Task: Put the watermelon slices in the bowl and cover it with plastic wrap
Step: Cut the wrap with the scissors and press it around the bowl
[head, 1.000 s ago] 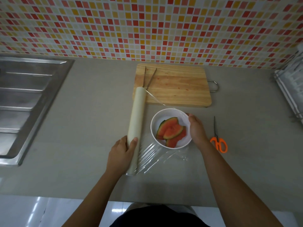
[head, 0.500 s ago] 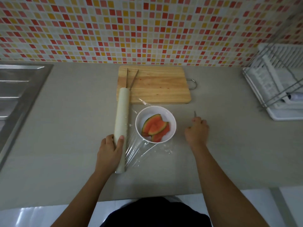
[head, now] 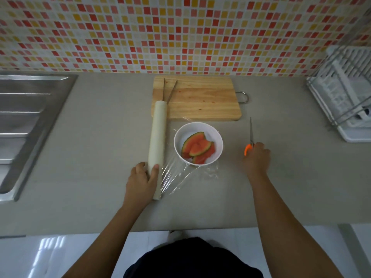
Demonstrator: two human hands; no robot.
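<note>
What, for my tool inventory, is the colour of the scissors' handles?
Orange handles, shown best in the head view.

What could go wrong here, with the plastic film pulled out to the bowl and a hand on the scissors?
The film is wrinkled near the bowl; it may cling to itself and seal poorly. Cutting with the scissors under the right hand, close to the left hand gripping the roll, could nick fingers. Tugging the film might tip the bowl and spill the watermelon slices.
</note>
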